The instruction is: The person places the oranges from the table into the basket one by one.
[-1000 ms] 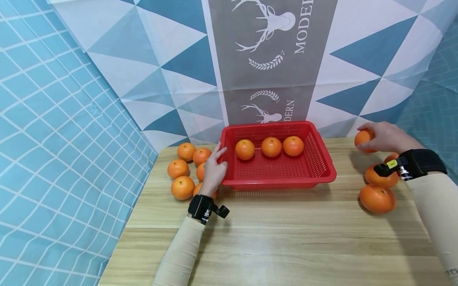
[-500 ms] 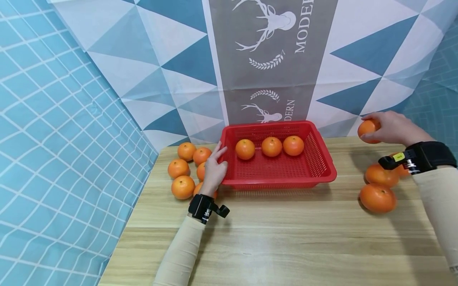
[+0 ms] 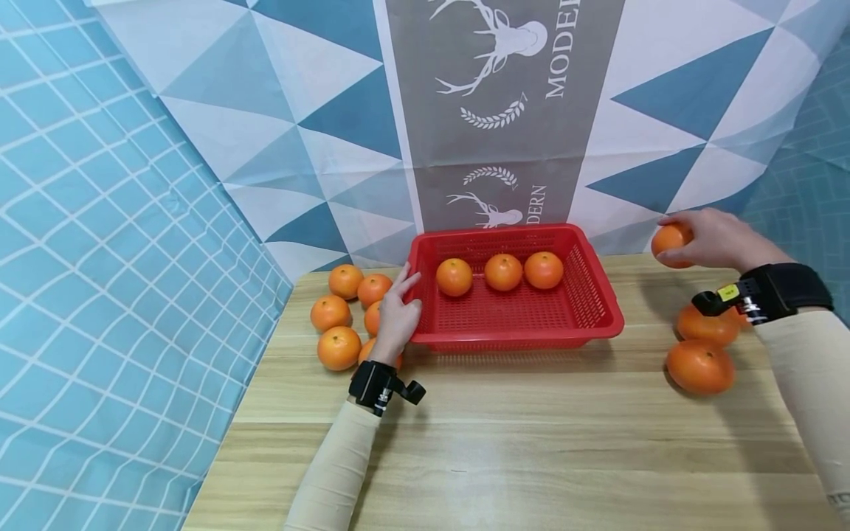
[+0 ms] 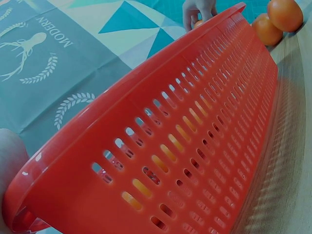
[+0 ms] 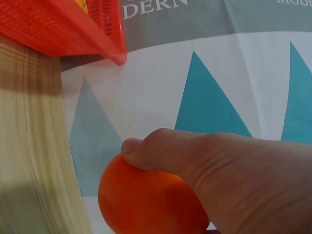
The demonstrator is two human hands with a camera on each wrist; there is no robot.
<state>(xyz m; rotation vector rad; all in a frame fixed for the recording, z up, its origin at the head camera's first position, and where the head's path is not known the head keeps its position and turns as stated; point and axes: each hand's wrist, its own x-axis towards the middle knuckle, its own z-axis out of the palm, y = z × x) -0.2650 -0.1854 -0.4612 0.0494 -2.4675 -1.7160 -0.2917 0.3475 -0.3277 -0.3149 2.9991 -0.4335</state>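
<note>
My right hand [image 3: 696, 234] grips one orange [image 3: 667, 242] in the air above the table's far right side, a little right of the red slotted basket [image 3: 598, 324]. The right wrist view shows my fingers [image 5: 229, 170] curled over that orange [image 5: 146, 202], with the basket's corner [image 5: 83, 27] at upper left. Three oranges [image 3: 503, 272] lie in a row in the basket's back half. My left hand [image 3: 398, 313] rests with straight fingers against the basket's left rim. The basket's side wall [image 4: 195, 146] fills the left wrist view.
Several oranges [image 3: 339, 313] lie on the wooden table [image 3: 518, 442] left of the basket, some behind my left hand. More oranges [image 3: 700, 366] lie at the right, partly hidden by my right wrist. A patterned cloth [image 3: 505, 110] hangs behind.
My right hand has lifted the orange off the table and then carried it slightly left toward the basket. My left hand and the basket have not moved.
</note>
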